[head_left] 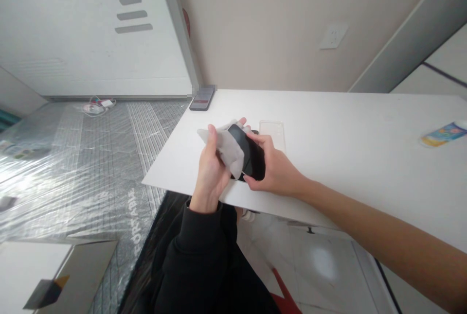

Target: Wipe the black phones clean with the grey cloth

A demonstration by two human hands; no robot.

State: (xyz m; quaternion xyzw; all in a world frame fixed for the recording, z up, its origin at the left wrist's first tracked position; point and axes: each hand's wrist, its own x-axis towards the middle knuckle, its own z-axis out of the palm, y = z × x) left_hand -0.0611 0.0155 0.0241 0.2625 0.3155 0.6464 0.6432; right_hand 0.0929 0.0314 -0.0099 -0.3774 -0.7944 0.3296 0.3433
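My right hand (272, 170) grips a black smartphone (253, 156) from the side, just above the white table (328, 158). My left hand (209, 178), in a black sleeve, presses a pale grey wipe (228, 146) against the phone's dark face. The wipe covers part of the phone, and my fingers hide its lower edge. A transparent phone case (273, 131) lies flat on the table, directly behind my hands and partly hidden by my right hand. A second dark phone (202, 98) lies at the table's far corner.
A colourful tube (443, 134) lies at the table's right end. Beyond the table's left edge is a plastic-wrapped mattress (91, 168), with a white cable and charger (97, 107) on it. A white cabinet (91, 27) and a wall socket (333, 36) stand behind.
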